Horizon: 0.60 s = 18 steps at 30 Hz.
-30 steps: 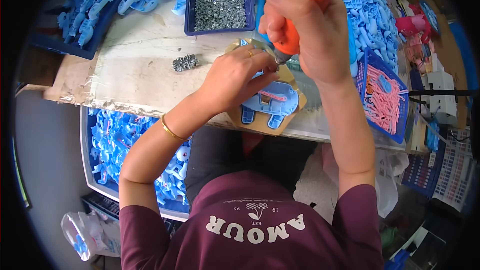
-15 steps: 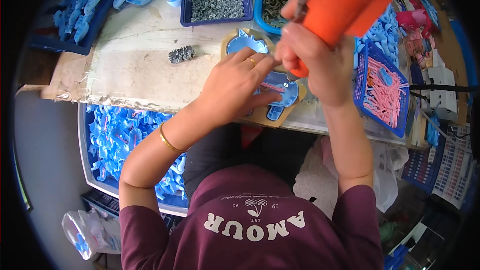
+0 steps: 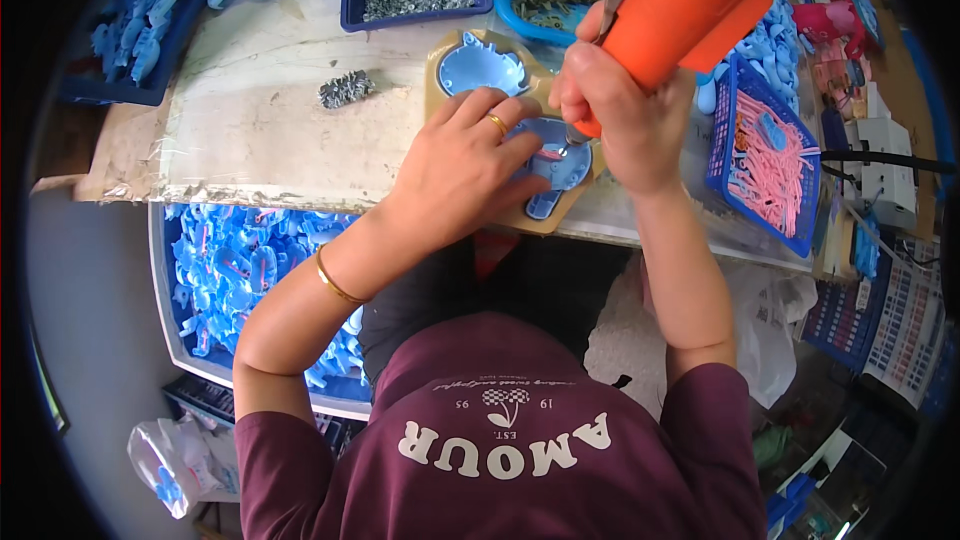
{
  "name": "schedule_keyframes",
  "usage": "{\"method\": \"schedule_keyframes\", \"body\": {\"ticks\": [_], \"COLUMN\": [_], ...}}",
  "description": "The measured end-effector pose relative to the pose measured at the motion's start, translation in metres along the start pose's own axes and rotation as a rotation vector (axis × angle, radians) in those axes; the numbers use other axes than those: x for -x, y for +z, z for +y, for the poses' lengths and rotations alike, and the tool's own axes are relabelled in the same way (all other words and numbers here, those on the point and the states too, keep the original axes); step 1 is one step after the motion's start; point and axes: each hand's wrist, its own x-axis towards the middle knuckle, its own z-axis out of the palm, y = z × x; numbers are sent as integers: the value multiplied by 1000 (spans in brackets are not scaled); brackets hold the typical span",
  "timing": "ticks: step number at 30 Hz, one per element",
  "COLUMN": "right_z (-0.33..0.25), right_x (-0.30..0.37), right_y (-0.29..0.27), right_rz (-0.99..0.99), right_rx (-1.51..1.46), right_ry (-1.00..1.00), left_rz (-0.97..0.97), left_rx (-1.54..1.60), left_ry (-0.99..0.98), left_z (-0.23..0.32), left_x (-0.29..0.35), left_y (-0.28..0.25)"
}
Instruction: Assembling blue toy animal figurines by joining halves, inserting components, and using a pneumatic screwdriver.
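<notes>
My right hand point(image 3: 625, 105) is wrapped round an orange electric screwdriver point(image 3: 680, 10), its tip pointing down at a blue plastic shell point(image 3: 567, 165). That tip meets the shell beside a small pink strip point(image 3: 548, 154) lying inside it. My left hand point(image 3: 455, 160) lies over the left part of the shell, thumb and fingers apart; it partly hides the piece. Under both sits a tan holding board point(image 3: 437, 60), which also bears a second, bowl-like blue shell point(image 3: 482, 68) just beyond my left fingers.
A clump of screws point(image 3: 346, 89) lies on the worktable point(image 3: 270, 140). Behind are a dark blue bin point(image 3: 415, 18) of small metal parts and a light blue bin point(image 3: 505, 10) of brownish parts. A basket point(image 3: 765, 210) holds pink strips at right; a crate point(image 3: 165, 310) of blue parts stands below left.
The screwdriver tip has moved down and left onto the shell by the pink strip. The table's things appear shifted slightly up and left in view.
</notes>
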Motion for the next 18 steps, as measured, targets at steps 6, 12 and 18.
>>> {"method": "schedule_keyframes", "body": {"ticks": [6,12,18], "right_z": [10,0,-29], "right_x": [3,-8,-34], "right_y": [0,2,4], "right_rz": [49,-53,-244], "right_rx": [-44,-77,53], "right_ry": [-41,-44,-276], "left_rz": [23,8,72], "left_rx": [-17,-27,-50], "left_ry": [8,7,-14], "left_z": [1,2,6], "left_x": [-1,2,21], "left_y": [0,3,-4]}}
